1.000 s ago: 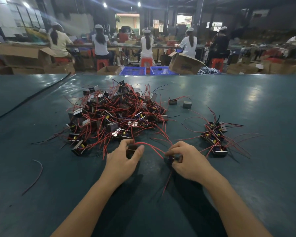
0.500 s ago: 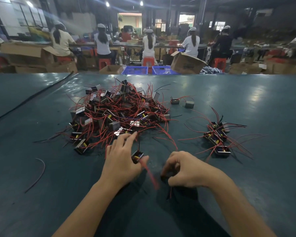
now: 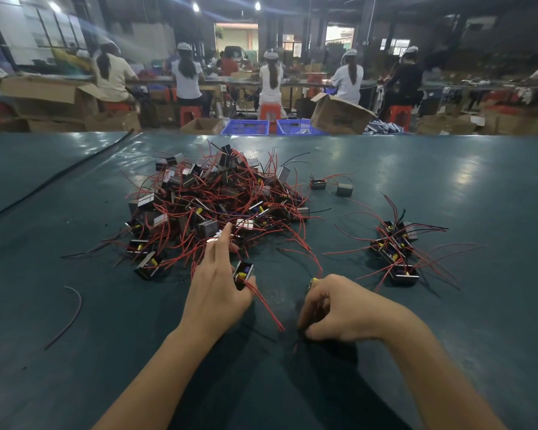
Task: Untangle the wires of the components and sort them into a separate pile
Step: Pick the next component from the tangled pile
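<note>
Nearest, the left hand pinches a component between thumb and fingers, with the index finger stretched out to the near edge of the tangled pile. Red wires trail from that component down over the table toward the right hand. The right hand's fingers curl tightly round a second component, mostly hidden, with only a yellow bit showing above the knuckles. The sorted pile, a small cluster with its wires fanned out, lies to the right, well apart from the tangle. Two stray components sit just beyond the tangle's right edge. A loose wire curves alone on the left. Past the table, workers sit with their backs turned among boxes and blue crates.
</note>
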Demonstrator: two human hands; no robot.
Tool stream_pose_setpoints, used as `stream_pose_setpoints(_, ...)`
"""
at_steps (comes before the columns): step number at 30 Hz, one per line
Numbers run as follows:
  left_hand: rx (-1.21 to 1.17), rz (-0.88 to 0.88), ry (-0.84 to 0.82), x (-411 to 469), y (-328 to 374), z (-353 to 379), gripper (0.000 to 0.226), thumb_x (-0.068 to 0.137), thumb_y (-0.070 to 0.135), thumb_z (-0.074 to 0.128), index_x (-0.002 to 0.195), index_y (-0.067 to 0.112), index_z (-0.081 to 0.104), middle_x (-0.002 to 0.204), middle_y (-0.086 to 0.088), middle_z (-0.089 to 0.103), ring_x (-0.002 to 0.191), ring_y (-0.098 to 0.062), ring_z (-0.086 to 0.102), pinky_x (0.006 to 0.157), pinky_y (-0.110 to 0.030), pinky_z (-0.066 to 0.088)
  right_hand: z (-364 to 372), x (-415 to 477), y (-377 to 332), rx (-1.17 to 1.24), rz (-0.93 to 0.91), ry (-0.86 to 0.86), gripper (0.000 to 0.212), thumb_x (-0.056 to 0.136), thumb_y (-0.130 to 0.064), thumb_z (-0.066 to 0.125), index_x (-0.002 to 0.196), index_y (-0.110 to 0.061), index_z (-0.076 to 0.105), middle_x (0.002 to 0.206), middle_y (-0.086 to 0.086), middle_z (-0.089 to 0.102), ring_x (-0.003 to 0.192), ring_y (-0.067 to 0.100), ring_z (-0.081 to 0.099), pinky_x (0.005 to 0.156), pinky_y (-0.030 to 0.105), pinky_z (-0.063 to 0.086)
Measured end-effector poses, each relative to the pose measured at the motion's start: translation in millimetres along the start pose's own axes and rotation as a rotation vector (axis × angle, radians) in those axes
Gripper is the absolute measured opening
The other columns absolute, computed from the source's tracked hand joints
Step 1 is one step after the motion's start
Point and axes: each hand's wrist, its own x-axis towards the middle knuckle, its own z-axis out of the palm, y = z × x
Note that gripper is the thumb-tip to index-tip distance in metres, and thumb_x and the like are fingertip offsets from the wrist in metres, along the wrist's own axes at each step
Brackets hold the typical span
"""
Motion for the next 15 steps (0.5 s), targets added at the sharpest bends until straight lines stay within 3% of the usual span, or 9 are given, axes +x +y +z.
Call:
stream_pose_setpoints(4, -0.005, -0.061, -0.092, 0.1, -2.5, 5.8, 0.106, 0.082, 0.025, 0.072, 0.155, 0.016, -0.003, 0.133, -0.001, 0.033, 0.094, -0.018, 0.052, 0.089, -0.038, 0.047, 3.3, 5.8, 3.6, -0.003, -0.031, 0.12, 0.012, 0.076, -0.03, 0.079, 0.067, -0.027, 0.071, 0.069, -0.008, 0.069, 0.062, 0.003, 0.064, 0.065, 0.025, 0.055)
stream_pose_setpoints(7, -0.025, -0.086, -0.101, 0.1, -3.9, 8.4, 0.109, 0.081, 0.023, 0.074, 0.154, 0.013, -0.006, 0.138, 0.001, 0.027, 0.09, -0.011, 0.051, 0.089, -0.035, 0.048, 3.8, 11.7, 9.6, -0.012, -0.052, 0.345, 0.023, 0.081, -0.042, 0.074, 0.064, -0.032, 0.064, 0.065, -0.013, 0.066, 0.057, -0.005, 0.056, 0.057, 0.018, 0.043)
stream_pose_setpoints(11, -0.018, -0.106, -0.058, 0.1, -5.9, 7.2, 0.109, 0.082, 0.023, 0.075, 0.155, 0.013, -0.005, 0.141, 0.003, 0.02, 0.097, -0.019, 0.053, 0.089, -0.039, 0.05, 4.4, 15.7, 14.8, 0.126, -0.063, 0.58, 0.009, 0.086, -0.036, 0.07, 0.077, -0.035, 0.067, 0.068, -0.015, 0.066, 0.059, 0.001, 0.055, 0.066, 0.03, 0.051)
stream_pose_setpoints(15, -0.037, -0.11, -0.092, 1.7, -4.0, 7.6, 0.107, 0.082, 0.024, 0.073, 0.154, 0.01, -0.004, 0.148, 0.004, 0.014, 0.1, -0.013, 0.054, 0.086, -0.031, 0.048, 8.9, 17.1, 15.5, 0.158, -0.086, 0.594, 0.002, 0.087, -0.036, 0.068, 0.087, -0.034, 0.069, 0.071, -0.014, 0.067, 0.062, 0.008, 0.059, 0.07, 0.041, 0.056)
